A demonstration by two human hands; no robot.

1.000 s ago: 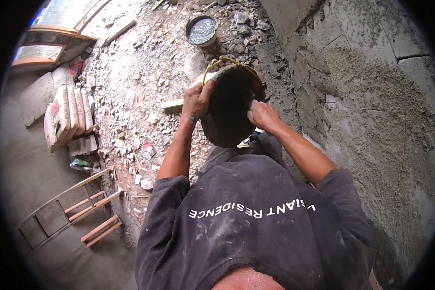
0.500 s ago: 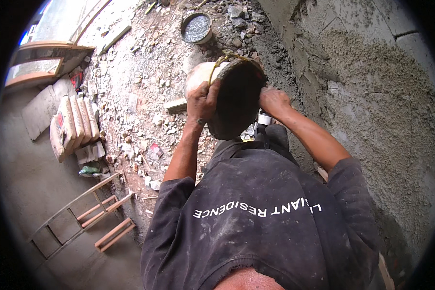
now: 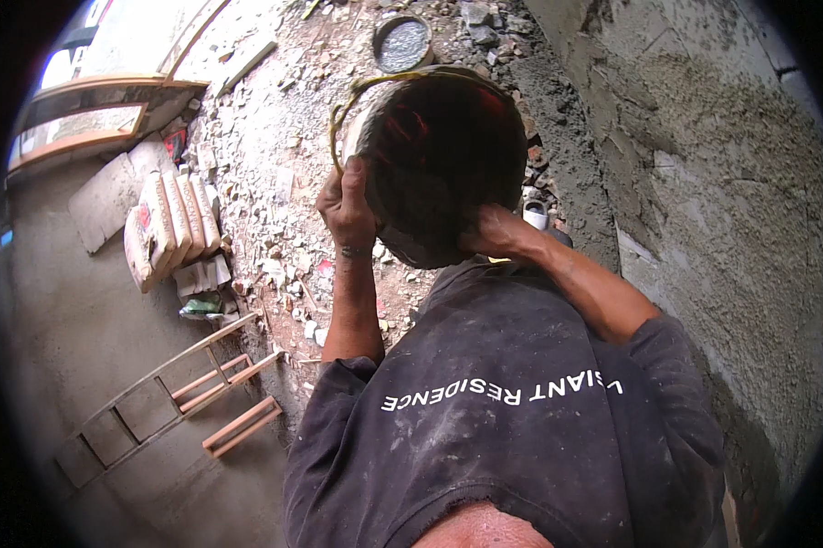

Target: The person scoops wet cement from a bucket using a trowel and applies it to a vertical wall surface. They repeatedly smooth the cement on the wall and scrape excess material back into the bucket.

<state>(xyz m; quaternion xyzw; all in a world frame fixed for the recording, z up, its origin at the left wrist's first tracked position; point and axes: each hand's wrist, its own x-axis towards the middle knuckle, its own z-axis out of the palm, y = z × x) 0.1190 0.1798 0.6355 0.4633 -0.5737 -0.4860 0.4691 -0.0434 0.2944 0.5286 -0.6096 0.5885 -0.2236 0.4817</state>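
Observation:
I hold a dark, mortar-crusted bucket [image 3: 443, 151] in front of me, tilted so that its mouth faces up toward me. The inside is in deep shadow, with a few reddish glints. My left hand [image 3: 346, 210] is closed on the left side of the rim, thumb uppermost. By that hand, a yellow twisted rope handle [image 3: 335, 128] loops out past the rim. Against the near right part of the rim, my right hand [image 3: 497, 230] is closed, its fingertips lost in the bucket's shadow.
Beyond the bucket stands a second bucket [image 3: 402, 46] of grey, wet-looking material. Rubble [image 3: 284, 146] covers the ground. A rough plastered wall [image 3: 704, 210] rises on the right. On the left are stacked sacks [image 3: 179, 219], a wooden ladder [image 3: 160, 388] and a wooden frame [image 3: 83, 128].
The bucket's mouth has turned further toward me. My right hand has slid from the right side of the rim to the near side. The rope handle has swung left.

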